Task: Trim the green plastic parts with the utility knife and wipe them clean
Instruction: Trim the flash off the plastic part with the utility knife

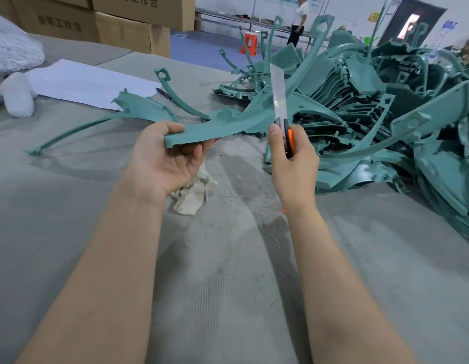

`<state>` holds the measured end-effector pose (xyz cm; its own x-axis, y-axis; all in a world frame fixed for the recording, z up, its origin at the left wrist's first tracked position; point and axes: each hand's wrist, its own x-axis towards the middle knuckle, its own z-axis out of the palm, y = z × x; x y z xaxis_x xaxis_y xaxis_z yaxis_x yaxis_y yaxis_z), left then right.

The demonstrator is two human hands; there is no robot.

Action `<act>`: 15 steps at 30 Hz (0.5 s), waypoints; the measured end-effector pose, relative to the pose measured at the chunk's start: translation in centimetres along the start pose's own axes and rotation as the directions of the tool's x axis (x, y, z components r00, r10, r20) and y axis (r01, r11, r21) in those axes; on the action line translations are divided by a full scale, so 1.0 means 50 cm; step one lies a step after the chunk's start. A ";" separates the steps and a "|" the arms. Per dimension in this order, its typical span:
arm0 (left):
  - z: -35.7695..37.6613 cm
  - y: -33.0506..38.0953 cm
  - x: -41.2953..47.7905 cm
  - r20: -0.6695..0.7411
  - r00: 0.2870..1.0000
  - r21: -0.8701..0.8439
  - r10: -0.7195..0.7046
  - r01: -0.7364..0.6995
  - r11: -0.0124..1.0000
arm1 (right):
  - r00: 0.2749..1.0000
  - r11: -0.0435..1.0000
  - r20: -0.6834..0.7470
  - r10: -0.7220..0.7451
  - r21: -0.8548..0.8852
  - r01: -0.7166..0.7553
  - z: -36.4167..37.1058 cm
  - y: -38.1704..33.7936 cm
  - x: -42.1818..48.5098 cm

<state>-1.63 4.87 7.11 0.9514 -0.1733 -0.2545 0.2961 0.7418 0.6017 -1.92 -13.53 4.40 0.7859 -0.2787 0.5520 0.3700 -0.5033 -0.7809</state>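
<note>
Grey-covered table [228, 285] holds a big pile of green parts [372, 106], so most trimming likely remains. Your left hand [167, 158] grips one part [215, 127] above the rag [194, 191]; your right hand [294, 166] clasps the utility knife [282, 111], blade up.

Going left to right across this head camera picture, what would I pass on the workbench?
White wrapped bundle, white sheet, left hand, the green part it grips, utility knife, pile of green parts.
</note>
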 end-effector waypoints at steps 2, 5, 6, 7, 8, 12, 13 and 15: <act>0.000 -0.001 0.001 0.020 1.000 -0.026 0.003 -0.002 1.000 | 0.999 1.000 0.048 -0.014 -0.011 0.015 0.010 -0.006 -0.007; 0.000 -0.003 0.003 0.033 0.999 -0.072 0.016 -0.013 0.997 | 0.990 0.996 0.125 -0.068 -0.053 0.075 0.027 -0.016 -0.021; 0.000 -0.003 0.004 0.036 0.999 -0.093 0.026 -0.023 0.995 | 0.984 0.992 0.154 -0.088 -0.075 0.100 0.034 -0.022 -0.028; 0.000 -0.003 0.006 0.035 0.999 -0.119 0.036 -0.032 0.992 | 0.980 0.989 0.172 -0.102 -0.088 0.118 0.040 -0.026 -0.032; 0.001 -0.005 0.007 0.025 0.999 -0.139 0.048 -0.044 0.989 | 0.976 0.987 0.185 -0.114 -0.092 0.133 0.046 -0.030 -0.036; -0.001 -0.005 0.016 -0.027 0.995 -0.189 0.098 -0.102 0.977 | 0.951 0.980 0.269 -0.155 -0.084 0.183 0.061 -0.047 -0.052; -0.001 -0.004 0.018 -0.025 0.995 -0.205 0.098 -0.101 0.974 | 0.942 0.977 0.292 -0.166 -0.085 0.198 0.063 -0.051 -0.056; -0.003 -0.003 0.019 -0.002 0.996 -0.233 0.090 -0.088 0.968 | 0.915 0.971 0.362 -0.177 -0.088 0.222 0.068 -0.060 -0.062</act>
<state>-0.78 4.70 6.68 0.9740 -0.1048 -0.2010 0.1836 0.8847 0.4284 -3.79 -8.36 4.01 0.8332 0.1300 0.5374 0.4904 -0.6229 -0.6096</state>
